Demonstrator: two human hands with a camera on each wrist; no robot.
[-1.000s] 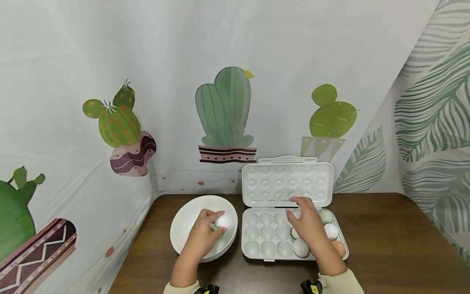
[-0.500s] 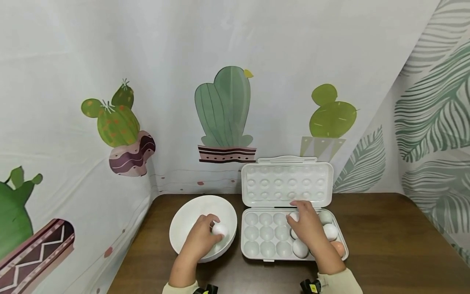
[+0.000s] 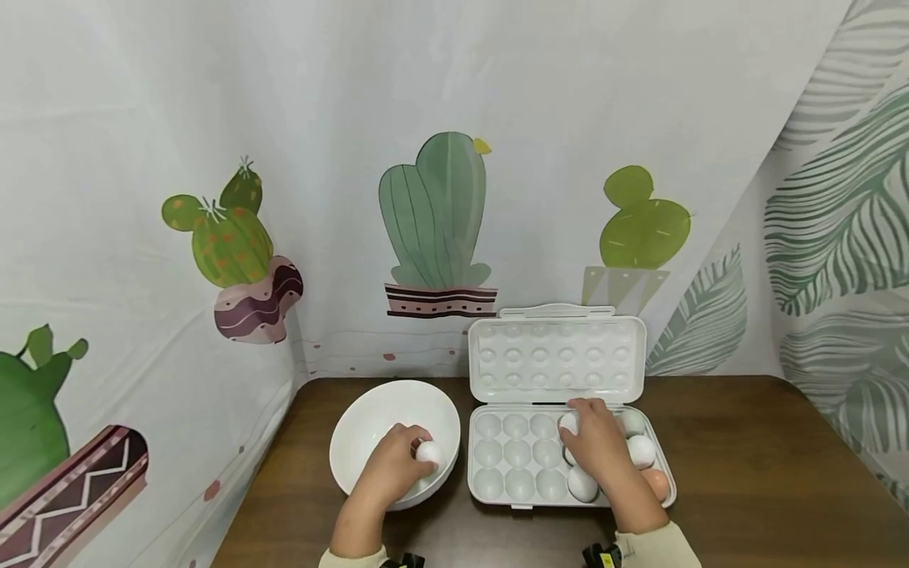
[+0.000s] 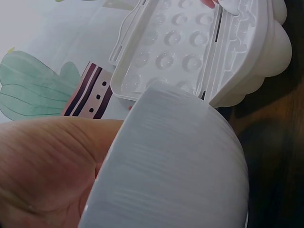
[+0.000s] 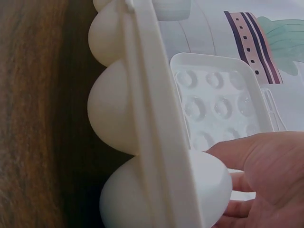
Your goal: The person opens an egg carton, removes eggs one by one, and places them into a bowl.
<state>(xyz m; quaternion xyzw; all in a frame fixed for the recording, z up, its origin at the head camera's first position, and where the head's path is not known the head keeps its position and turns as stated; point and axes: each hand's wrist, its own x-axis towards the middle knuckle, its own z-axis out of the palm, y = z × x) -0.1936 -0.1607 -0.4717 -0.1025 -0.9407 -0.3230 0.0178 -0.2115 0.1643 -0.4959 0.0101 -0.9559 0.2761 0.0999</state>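
A white egg (image 3: 429, 454) is pinched between the thumb and fingers of my left hand (image 3: 390, 467), inside the right part of the white bowl (image 3: 358, 430). The bowl's outer wall hides that egg in the left wrist view. On the right, my right hand (image 3: 600, 442) reaches over the open egg carton (image 3: 518, 454), thumb and fingers curled round a white egg (image 3: 569, 423) in the back row. Several other eggs sit in the carton's right half, among them a white egg (image 3: 641, 451) and a brown egg (image 3: 655, 483). My right hand partly covers that group.
The carton's lid (image 3: 557, 359) stands raised against the cactus-printed cloth (image 3: 540, 158) at the back. Cups in the carton's left half hold nothing. Bowl and carton stand side by side on the brown wooden table (image 3: 746, 457), a narrow gap between them.
My left hand has lowered its egg slightly into the bowl. My right hand has come down onto the back-row egg, and its spread fingers have closed in round it.
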